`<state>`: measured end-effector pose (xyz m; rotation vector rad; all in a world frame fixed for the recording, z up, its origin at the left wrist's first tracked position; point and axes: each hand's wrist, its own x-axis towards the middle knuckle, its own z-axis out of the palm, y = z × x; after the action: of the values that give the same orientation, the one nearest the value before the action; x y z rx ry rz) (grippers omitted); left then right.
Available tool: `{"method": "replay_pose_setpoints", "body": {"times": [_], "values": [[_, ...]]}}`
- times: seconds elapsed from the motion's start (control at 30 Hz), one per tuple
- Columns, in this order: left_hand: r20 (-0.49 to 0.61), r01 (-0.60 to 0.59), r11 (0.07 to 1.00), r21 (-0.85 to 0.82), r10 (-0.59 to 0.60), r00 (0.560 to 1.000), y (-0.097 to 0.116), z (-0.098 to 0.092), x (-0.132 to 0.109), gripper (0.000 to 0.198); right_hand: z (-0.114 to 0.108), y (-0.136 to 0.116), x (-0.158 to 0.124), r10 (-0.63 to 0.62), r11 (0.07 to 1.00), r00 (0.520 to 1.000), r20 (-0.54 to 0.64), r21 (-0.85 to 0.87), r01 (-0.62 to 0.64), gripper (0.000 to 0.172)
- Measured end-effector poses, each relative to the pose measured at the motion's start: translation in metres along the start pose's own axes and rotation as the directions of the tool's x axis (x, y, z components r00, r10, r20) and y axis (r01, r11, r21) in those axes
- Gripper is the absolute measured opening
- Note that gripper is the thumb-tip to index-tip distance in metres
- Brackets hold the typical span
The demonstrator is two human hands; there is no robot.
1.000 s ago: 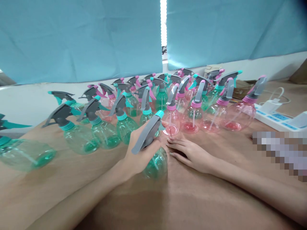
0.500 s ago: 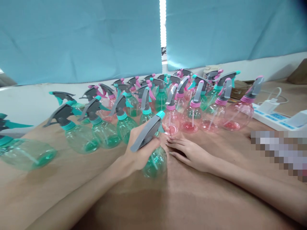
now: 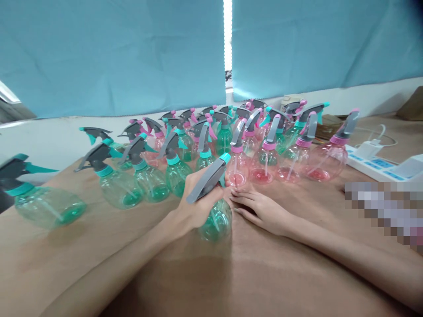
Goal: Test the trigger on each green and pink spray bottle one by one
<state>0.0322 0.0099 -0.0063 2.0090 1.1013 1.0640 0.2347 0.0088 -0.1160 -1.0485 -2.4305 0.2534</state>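
My left hand grips the neck of a clear green spray bottle with a grey trigger head and a teal nozzle. The bottle stands on the brown paper-covered table, near its middle. My right hand lies flat on the table just right of that bottle, fingers spread and holding nothing. Directly behind both hands stand a green bottle and a pink bottle.
Several green and pink spray bottles crowd the back of the table. One green bottle stands apart at the far left. A white power strip with a charger lies at the right. Blue curtains hang behind.
The view has shifted slightly, so everything sits a little further right. My left hand keeps hold of the green bottle and my right hand stays flat on the table.
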Motion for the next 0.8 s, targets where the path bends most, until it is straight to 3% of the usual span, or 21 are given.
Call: {"method": "replay_pose_setpoints", "body": {"times": [0.27,0.63,0.8], "values": [[0.086,-0.012,0.987,-0.157,0.026,0.996,0.007,0.005,-0.002,0.003,0.002,0.002,0.001,0.016,1.000,1.000,-0.001,0.020,-0.016,0.036],[-0.029,-0.025,0.997,0.078,0.027,0.999,0.002,0.015,-0.001,0.002,-0.001,0.000,0.002,0.005,0.999,0.999,-0.043,0.044,-0.003,0.034],[0.033,-0.024,0.999,0.038,0.023,0.999,0.003,0.013,-0.002,0.027,-0.001,0.001,0.003,-0.003,0.999,0.999,-0.053,0.049,0.005,0.034]]}}
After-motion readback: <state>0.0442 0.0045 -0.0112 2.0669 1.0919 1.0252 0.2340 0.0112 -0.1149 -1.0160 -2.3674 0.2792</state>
